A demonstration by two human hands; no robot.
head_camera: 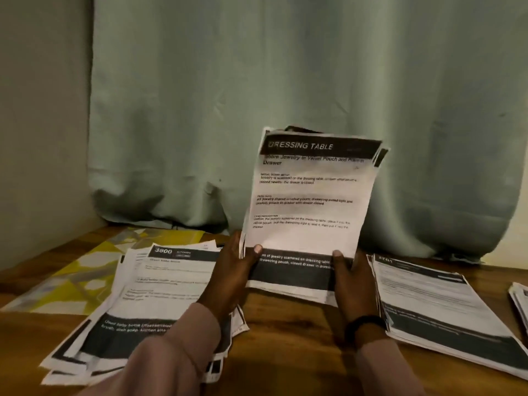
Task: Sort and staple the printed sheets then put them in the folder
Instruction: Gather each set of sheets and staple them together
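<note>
Both hands hold one stack of sheets [310, 201] upright above the table [288, 332]. Left hand [233, 277] pinches the lower left corner, thumb on the front page, fingers behind. Right hand [353, 284] pinches the lower right edge the same way, thumb in front. Top page is headed "DRESSING TABLE". Edges are uneven near the top, a darker page corner pokes out at the upper right of the grip, so this looks like squaring up the stack before stapling, bottom edge low toward the wood for tapping; that is a judgement.

Left of the grip lies a loose pile [160, 304], fanned and messy, top page marked "3800", likely unsorted or another category. Further left, partly under that pile, a yellow patterned folder [83, 272] lies flat, probably the destination. Right of the grip is a neater pile [440, 310]; beyond it, a further pile [521, 304] cut off by the frame edge.

No stapler in view. Fingers behind the stack are hidden. Sheet count is unreadable. Small print is blurred. A curtain [285, 95] hangs behind the grip.
</note>
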